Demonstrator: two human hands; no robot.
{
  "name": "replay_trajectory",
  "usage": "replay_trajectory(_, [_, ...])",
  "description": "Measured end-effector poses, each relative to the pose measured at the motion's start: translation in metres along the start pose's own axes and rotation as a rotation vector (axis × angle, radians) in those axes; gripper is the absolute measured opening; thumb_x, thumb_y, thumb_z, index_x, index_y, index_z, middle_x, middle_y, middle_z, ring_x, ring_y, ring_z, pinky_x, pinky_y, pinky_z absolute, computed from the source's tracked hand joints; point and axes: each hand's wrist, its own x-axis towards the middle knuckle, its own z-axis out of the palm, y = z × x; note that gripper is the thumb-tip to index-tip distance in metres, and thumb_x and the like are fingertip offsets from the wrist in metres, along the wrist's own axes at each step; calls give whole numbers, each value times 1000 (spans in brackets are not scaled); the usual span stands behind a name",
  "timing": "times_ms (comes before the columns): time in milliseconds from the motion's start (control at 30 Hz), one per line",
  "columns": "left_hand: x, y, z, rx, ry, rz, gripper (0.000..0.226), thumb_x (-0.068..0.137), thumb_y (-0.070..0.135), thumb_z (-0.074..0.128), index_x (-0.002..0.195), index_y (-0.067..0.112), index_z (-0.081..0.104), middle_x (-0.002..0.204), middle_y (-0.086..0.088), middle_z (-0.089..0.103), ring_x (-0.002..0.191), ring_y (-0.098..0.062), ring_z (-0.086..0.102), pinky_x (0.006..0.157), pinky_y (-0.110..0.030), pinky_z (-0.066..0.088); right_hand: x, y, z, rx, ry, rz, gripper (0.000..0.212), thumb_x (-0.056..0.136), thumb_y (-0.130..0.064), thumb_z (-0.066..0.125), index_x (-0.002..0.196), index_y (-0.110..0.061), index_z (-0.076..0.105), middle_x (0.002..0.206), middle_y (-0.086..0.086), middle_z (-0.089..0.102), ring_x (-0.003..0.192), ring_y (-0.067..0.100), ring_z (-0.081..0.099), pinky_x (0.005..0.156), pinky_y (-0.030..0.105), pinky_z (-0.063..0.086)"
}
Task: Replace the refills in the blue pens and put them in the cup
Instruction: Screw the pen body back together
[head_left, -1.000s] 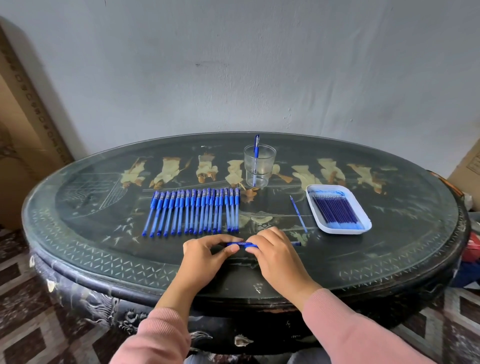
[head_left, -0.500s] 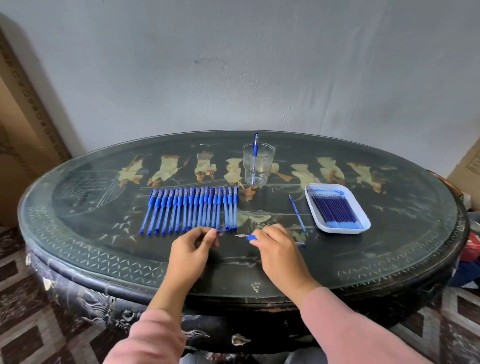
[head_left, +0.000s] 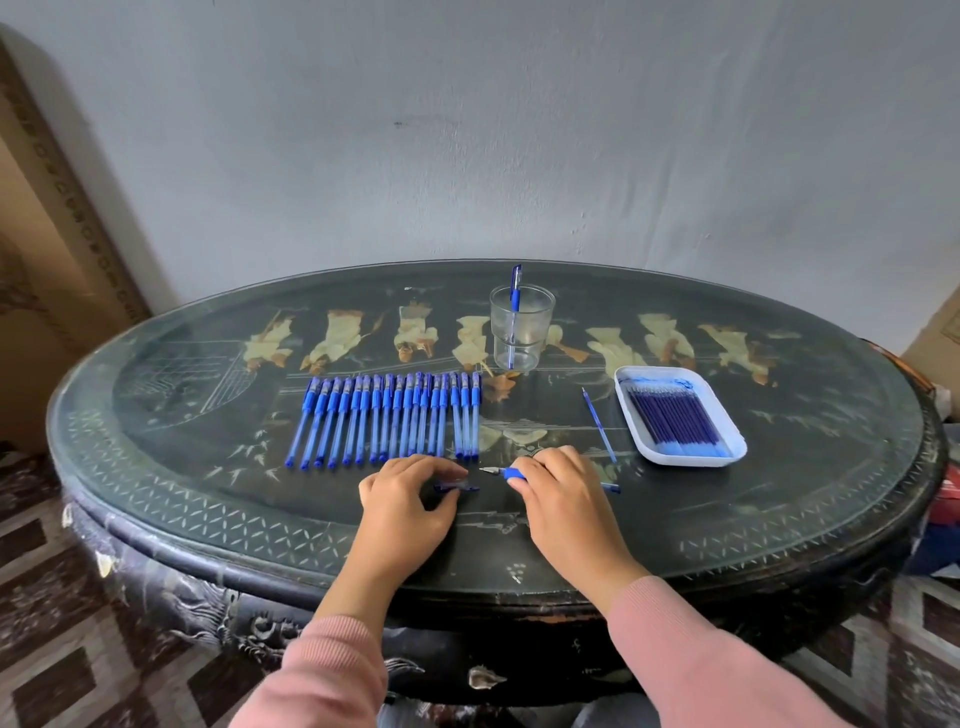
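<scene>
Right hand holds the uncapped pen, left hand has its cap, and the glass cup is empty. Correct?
Not quite. The head view shows one blue pen standing in the glass cup, so it is not empty. The right hand does hold the uncapped pen and the left hand its cap.

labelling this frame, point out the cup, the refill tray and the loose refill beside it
cup (head_left: 535, 332), head view, clear side wall
refill tray (head_left: 719, 410), head view, white right rim
loose refill (head_left: 599, 425), head view, middle of its shaft
</scene>
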Motion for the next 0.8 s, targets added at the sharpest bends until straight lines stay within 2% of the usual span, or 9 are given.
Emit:
replay_trajectory(133, [1,1,3,74,-5,-15,25,78,22,79,87,42,68,88,30,65,99,-3,59,94,-41,39,0,-2,-1,-6,-38,-8,14,94,-22,57,92,-15,69,81,-4,58,75,17,50,71,31,50])
replay_trajectory(300, [1,-2,4,92,4,-6,25,79,25,78,98,40,71,94,29,62,105,-3,56,98,-38,36,-1,-2,-1,18,-65,2,19,94,-25,53,96,-16,70,83,-3,59,77,18,53,72,32,51])
replay_trajectory(400, [1,-3,4,87,12,15,31,78,26,78,104,40,70,96,28,62,105,-2,57,100,-42,38,1,-1,0,36,-60,13,14,92,-23,61,98,-16,72,85,-3,61,79,18,56,73,32,52])
replay_trajectory(500, [0,-3,3,46,13,27,35,79,33,79,108,47,66,101,32,62,106,8,52,101,-36,32,1,0,1,57,-38,29,14,86,-16,73,100,-14,73,85,-1,60,78,19,55,72,32,52])
replay_trajectory(567, [-1,-3,3,29,13,51,33,78,40,78,105,51,65,100,35,63,108,13,49,98,-33,27,-1,-1,2,72,-44,16,14,87,-14,72,101,-15,73,86,-2,59,80,18,54,74,31,51])
replay_trajectory(633, [-2,-3,4,18,4,74,27,77,42,78,98,54,66,97,36,64,110,11,50,96,-31,24,-3,-3,3,112,-55,-28,12,93,-18,63,101,-15,71,87,-3,57,83,16,51,79,28,48])
replay_trajectory(700, [-2,-3,5,13,5,85,21,76,41,78,89,54,66,96,34,65,109,8,52,96,-28,21,-3,-6,3,139,-68,-65,23,97,-25,49,99,-15,69,87,-4,56,83,14,49,80,25,45])
replay_trajectory(800, [-1,-2,8,35,26,90,21,78,37,77,79,51,62,87,29,65,104,6,52,93,-27,19,-1,-8,0,135,-66,-108,25,98,-28,46,94,-14,66,86,-4,56,80,15,49,77,25,45])
